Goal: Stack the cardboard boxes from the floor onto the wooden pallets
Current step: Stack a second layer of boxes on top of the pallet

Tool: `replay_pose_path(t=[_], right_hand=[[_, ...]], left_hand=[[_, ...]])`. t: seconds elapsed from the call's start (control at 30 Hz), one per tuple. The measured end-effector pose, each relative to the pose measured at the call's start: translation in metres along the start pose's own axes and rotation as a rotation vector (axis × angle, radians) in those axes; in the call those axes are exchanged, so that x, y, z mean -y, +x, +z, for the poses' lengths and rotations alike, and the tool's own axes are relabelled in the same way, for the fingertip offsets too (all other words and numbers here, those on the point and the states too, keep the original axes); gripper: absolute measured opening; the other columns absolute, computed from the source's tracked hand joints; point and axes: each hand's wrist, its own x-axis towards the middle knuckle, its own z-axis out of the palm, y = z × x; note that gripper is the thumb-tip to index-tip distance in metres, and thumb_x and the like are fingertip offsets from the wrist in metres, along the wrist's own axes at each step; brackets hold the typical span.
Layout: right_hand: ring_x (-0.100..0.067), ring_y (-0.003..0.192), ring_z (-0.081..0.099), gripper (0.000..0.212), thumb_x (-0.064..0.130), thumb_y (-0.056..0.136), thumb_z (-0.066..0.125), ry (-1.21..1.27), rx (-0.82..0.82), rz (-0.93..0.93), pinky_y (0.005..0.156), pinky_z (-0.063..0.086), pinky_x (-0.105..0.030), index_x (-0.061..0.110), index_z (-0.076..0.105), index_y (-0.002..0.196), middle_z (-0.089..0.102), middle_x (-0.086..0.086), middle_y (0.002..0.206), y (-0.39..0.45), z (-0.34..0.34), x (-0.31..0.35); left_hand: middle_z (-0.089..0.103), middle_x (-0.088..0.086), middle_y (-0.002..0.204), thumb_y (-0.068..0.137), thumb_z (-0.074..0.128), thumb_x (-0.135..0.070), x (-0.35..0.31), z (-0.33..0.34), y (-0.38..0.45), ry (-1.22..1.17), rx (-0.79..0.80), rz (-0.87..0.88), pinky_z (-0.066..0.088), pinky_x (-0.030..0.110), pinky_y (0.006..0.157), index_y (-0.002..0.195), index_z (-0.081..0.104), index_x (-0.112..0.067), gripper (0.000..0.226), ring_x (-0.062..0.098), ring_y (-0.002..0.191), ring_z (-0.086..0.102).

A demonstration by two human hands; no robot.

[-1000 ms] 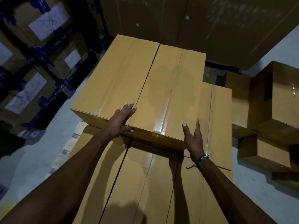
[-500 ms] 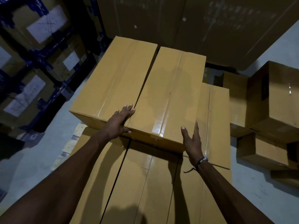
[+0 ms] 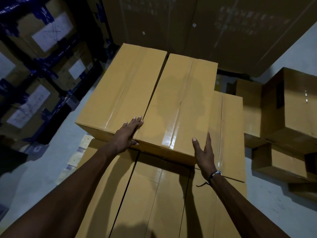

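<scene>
Resting flat on the top box (image 3: 178, 107), left hand (image 3: 127, 133).

no legible text anywhere

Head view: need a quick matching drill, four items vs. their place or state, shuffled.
Items
1. left hand
2. right hand
3. wooden pallet
4. blue-taped cartons

Places or states
A. slat ends peeking out at the stack's lower left edge
B. stacked at far left, white labels facing out
C. flat on the near corner of the top left box, fingers straight
D. open, edge-on by the near right corner of the top right box, beaded band at its wrist

Pairs: 1-C, 2-D, 3-A, 4-B
</scene>
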Motion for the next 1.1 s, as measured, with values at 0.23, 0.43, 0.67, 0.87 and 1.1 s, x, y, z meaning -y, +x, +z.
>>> replay_pose_path(t=[0.23,0.43,0.67,0.87,1.1], right_hand=[[-0.022,0.156,0.020,0.084,0.053,0.099,0.059,-0.014,-0.006,-0.016,0.121,0.029,-0.045,0.040,0.009,0.164,0.015,0.009,0.171,-0.006,0.001,-0.002],[-0.022,0.155,0.023,0.085,0.056,0.097,0.060,-0.014,0.008,0.008,0.123,0.030,-0.049,0.041,0.008,0.163,0.015,0.008,0.171,-0.001,0.000,-0.001],[-0.026,0.156,0.022,0.086,0.057,0.097,0.059,-0.051,0.013,0.020,0.123,0.030,-0.053,0.040,0.006,0.163,0.016,0.005,0.172,0.005,0.000,0.002],[-0.027,0.155,0.025,0.089,0.054,0.097,0.061,-0.104,0.036,0.004,0.123,0.030,-0.050,0.032,0.007,0.165,0.017,0.002,0.172,0.007,-0.005,0.009],[-0.022,0.152,0.029,0.083,0.052,0.100,0.057,-0.112,0.052,-0.067,0.120,0.031,-0.043,0.032,0.009,0.165,0.018,0.004,0.171,0.014,-0.058,0.033]], left_hand=[[0.010,-0.020,0.169,0.077,0.085,0.000,0.008,0.000,-0.005,0.007,0.041,0.011,0.010,0.037,0.129,0.161,0.029,-0.025,0.104,0.006,0.156,0.005],[0.011,-0.013,0.172,0.077,0.086,-0.006,0.013,-0.003,-0.001,0.046,0.096,-0.048,0.024,0.059,0.124,0.157,0.005,-0.059,0.126,0.029,0.159,0.012],[0.010,-0.004,0.172,0.081,0.082,0.000,-0.006,-0.008,0.001,0.070,0.105,-0.090,0.016,0.051,0.128,0.165,0.011,-0.035,0.116,0.025,0.158,0.011],[0.010,0.007,0.173,0.079,0.086,-0.006,-0.026,-0.018,0.003,0.174,0.166,-0.152,0.031,0.050,0.122,0.166,0.000,-0.029,0.124,0.036,0.156,0.022],[0.030,0.014,0.164,0.069,0.094,-0.039,-0.088,-0.024,0.018,0.235,0.236,-0.289,0.038,0.042,0.117,0.158,0.025,-0.009,0.116,0.032,0.147,0.034]])
